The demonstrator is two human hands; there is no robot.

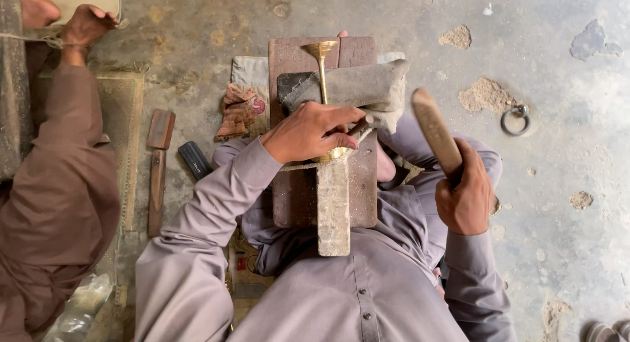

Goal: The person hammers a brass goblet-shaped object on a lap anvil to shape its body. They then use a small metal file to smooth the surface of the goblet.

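My left hand (314, 131) presses down on a thin brass piece with a flared top (320, 53), and its fingers pinch a short metal punch (362, 124) against it. The brass piece lies along a grey stone bar (333, 207) on a reddish wooden board (296, 191) across my lap. A grey padded block (357, 86) lies across the board just beyond my hand. My right hand (467, 196) is raised to the right of the board, gripping a wooden stick (434, 129) that points up and left.
Another person in brown clothes (62, 184) sits at the left, a hand (88, 24) near the top corner. Flat wooden and metal pieces (157, 165), a dark bar (195, 160) and a folded cloth (239, 109) lie on the concrete floor. A metal ring (516, 120) lies at right.
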